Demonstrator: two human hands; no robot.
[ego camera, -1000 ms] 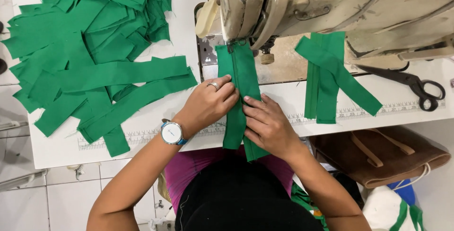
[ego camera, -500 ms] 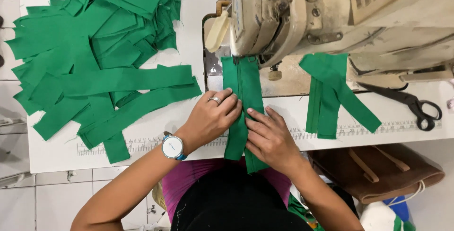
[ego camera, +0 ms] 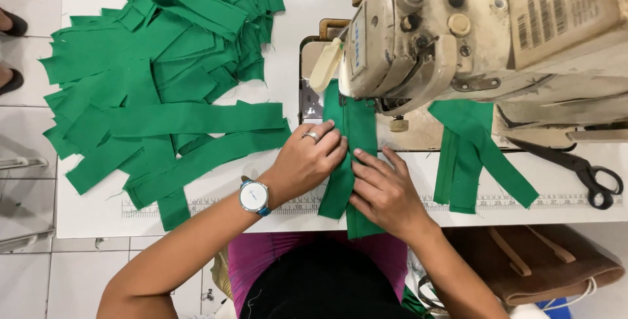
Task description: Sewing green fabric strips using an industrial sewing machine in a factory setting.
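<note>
**A:** From the head view, where do you have the green strip [ego camera: 353,137]?

**B:** It lies flat on the white table [ego camera: 196,218] at the front edge, just left of the middle. Its near end hangs a little over that edge toward you, and its far end runs under the head of the sewing machine [ego camera: 458,38].

**A:** And your grip?

**B:** Nothing is pinched. Your left hand [ego camera: 307,159] lies spread with its fingertips pressing the strip's left border; your right hand [ego camera: 386,191] lies flat on its right side, fingers extended. Both palms are down, so I judge you are keeping the folded layers lined up and flat rather than lifting them.

**A:** Which way does it point?

**B:** Its long axis runs from the front edge straight back to the needle area, roughly square to that edge.

**A:** What else is around?

**B:** A heap of green strips [ego camera: 157,83] toward the back left corner, a few sewn-looking strips [ego camera: 474,152] right of the machine, and black scissors [ego camera: 575,165] near the right edge.
</note>
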